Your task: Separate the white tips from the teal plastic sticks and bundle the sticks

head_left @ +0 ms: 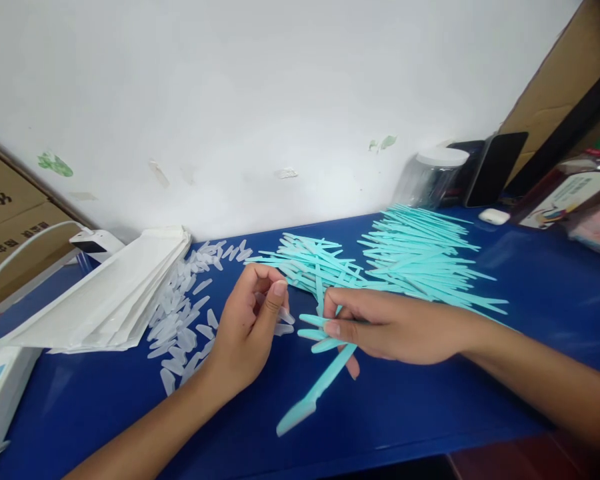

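Observation:
My left hand (pixel 247 337) is closed, with thumb and fingertips pinched together. Translucent plastic blade caps (pixel 285 323) stick out from under its fingers. Several turquoise eyebrow razors (pixel 325 383) are gripped between the thumb and fingers of my right hand (pixel 400 325); one of them points down toward the table's front edge. Behind both hands lies a loose heap of the same razors (pixel 305 259), and a larger heap (pixel 420 260) fans out to the right. Scattered left of my left hand are many loose clear caps (pixel 180 327).
On the blue table (pixel 410 420), white paper envelopes (pixel 115 300) lie stacked at left beside a white device with a cable (pixel 97 243). A lidded clear jar (pixel 430 177), a black phone (pixel 497 170) and a white earbud case (pixel 494 216) sit back right. Cardboard (pixel 15 220) borders the left.

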The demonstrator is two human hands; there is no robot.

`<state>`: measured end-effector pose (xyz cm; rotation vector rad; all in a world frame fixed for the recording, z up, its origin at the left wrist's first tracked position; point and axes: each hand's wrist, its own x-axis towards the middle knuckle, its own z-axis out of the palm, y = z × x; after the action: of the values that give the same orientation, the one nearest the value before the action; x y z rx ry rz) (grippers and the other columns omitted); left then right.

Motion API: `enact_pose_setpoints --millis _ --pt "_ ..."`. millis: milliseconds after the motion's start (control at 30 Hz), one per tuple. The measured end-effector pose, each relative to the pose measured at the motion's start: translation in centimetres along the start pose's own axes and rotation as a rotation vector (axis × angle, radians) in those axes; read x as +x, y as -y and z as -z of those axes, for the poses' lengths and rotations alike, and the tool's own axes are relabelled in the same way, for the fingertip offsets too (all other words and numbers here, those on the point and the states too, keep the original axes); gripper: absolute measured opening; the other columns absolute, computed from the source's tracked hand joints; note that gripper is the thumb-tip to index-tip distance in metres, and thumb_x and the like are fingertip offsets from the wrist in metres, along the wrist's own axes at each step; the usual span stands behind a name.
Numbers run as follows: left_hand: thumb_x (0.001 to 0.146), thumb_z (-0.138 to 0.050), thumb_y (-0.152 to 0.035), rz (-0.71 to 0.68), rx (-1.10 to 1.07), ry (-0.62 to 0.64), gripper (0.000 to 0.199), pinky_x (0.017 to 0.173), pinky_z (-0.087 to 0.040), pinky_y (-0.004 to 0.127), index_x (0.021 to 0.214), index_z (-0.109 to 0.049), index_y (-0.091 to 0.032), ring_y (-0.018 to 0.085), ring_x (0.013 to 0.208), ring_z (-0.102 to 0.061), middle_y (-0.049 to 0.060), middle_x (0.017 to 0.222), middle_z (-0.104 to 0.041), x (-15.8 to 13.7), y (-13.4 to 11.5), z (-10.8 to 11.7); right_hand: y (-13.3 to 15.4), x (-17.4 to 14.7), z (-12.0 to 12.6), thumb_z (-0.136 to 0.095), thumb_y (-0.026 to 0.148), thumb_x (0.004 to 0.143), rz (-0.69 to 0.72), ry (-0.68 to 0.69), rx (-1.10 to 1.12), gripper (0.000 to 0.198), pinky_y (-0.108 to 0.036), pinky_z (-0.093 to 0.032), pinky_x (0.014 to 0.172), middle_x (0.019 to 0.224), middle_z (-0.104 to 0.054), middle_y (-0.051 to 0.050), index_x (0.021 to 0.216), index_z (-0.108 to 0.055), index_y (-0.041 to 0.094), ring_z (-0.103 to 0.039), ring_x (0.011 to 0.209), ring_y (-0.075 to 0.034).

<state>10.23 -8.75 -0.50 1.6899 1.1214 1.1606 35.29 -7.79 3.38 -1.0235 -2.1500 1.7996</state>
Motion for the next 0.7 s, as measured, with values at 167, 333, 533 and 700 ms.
enact_pose_setpoints --millis 167,333,533,700 --pt "0.112 -0.055 -0.042 -0.049 0.065 0.01 0.018 0.057 -0.041 0.023 0.107 -0.055 -0.024 0.01 0.065 -0.052 -0.003 0.084 -0.06 -0.02 -0.35 -0.14 -0.08 0.44 -0.29 -0.059 0.055 0.108 0.006 0.023 0.021 0.034 -0.021 -0.038 0.053 0.082 -0.075 -0.001 0.102 -0.048 0.024 -0.048 0.059 -0.01" --pt "0.111 -0.057 -0.043 -0.037 0.085 0.006 0.02 0.057 -0.04 0.024 0.106 -0.056 -0.024 0.011 0.067 -0.054 -0.002 0.083 -0.06 0.18 -0.32 -0.23 -0.51 0.48 -0.11 -0.061 0.06 0.106 0.0 0.015 0.03 0.038 -0.023 -0.043 0.051 0.087 -0.077 -0.002 0.102 -0.049 0.024 -0.052 0.054 -0.01" --pt "0.11 -0.057 -0.044 -0.022 0.068 -0.024 0.021 0.059 -0.041 0.025 0.108 -0.056 -0.024 0.012 0.068 -0.054 -0.001 0.086 -0.062 0.07 -0.04 -0.21 -0.35 0.28 0.07 -0.058 0.061 0.107 0.017 -0.067 0.027 0.039 -0.024 -0.045 0.053 0.086 -0.077 -0.002 0.104 -0.051 0.023 -0.052 0.053 -0.01" --pt "0.111 -0.055 -0.045 -0.027 0.058 0.002 0.021 0.06 -0.042 0.025 0.11 -0.056 -0.024 0.013 0.069 -0.051 -0.001 0.086 -0.058 -0.1 0.12 -0.31 -0.38 0.4 -0.02 -0.061 0.061 0.106 0.027 -0.085 0.055 0.038 -0.024 -0.045 0.052 0.076 -0.071 0.002 0.105 -0.052 0.023 -0.054 0.052 -0.011"
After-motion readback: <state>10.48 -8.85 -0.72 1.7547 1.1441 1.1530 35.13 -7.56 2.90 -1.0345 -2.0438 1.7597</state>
